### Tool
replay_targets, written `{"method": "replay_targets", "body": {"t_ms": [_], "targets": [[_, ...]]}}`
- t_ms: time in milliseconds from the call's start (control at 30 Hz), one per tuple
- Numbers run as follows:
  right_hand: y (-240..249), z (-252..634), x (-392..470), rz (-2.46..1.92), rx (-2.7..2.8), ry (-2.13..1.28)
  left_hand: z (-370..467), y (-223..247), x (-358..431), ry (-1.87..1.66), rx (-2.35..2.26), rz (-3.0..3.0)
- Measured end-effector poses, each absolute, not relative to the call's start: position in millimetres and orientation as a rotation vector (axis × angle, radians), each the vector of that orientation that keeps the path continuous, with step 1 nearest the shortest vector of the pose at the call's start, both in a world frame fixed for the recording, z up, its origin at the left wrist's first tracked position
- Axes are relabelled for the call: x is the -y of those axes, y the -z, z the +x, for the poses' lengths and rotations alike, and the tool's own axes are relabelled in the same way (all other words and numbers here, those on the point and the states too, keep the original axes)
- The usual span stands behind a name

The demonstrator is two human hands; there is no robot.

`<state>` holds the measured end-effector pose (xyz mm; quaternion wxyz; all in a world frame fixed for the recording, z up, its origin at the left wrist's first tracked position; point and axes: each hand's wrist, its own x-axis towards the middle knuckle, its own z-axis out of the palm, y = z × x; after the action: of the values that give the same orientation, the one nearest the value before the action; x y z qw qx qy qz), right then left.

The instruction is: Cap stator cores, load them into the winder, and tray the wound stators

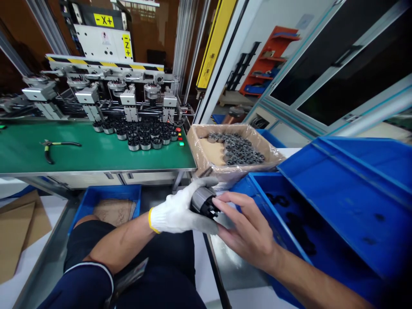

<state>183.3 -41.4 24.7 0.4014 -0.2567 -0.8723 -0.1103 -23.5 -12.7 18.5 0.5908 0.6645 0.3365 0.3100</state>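
My left hand (183,208), in a white knitted glove with a yellow cuff, is wrapped round a motor stator core (202,198). The core is a grey laminated metal cylinder, held tilted above my lap. A black plastic end piece (210,207) with prongs sits at its right end. My bare right hand (247,227) has its fingertips closed on that end piece, thumb below and index finger above. Whether the end piece is fully seated cannot be made out. Beyond my hands stands a plastic-lined carton (206,165) with many grey metal cores (243,150) in it.
On the green bench (96,159) stand several stators with black ends (144,139) and cutting pliers (61,144). A winding machine (103,64) rises behind. At right, a blue bin (273,223) holds black parts, its raised blue panel (354,193) leaning over. Another blue bin (82,206) is below the bench.
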Motion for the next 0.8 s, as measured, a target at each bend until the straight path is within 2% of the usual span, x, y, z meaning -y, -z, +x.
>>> {"method": "replay_targets", "body": {"t_ms": [400, 533, 700, 800], "targets": [[-23.4, 179.2, 42.0, -0.708, 2.192, 0.204, -22.7, -5.9, 7.5, -0.785, -0.561, 1.481], [-20.2, 180.5, 39.8, -0.695, 2.214, 0.265, -16.5, 3.2, 7.1, -0.832, -0.473, 1.4], [-17.6, 186.5, 29.1, -0.703, 2.243, 0.295, 5.5, 20.5, 8.0, -0.885, -0.352, 1.013], [-21.9, 198.4, 19.4, -0.706, 2.23, 0.37, 22.0, 19.5, 1.2, -0.952, -0.44, 1.116]]}}
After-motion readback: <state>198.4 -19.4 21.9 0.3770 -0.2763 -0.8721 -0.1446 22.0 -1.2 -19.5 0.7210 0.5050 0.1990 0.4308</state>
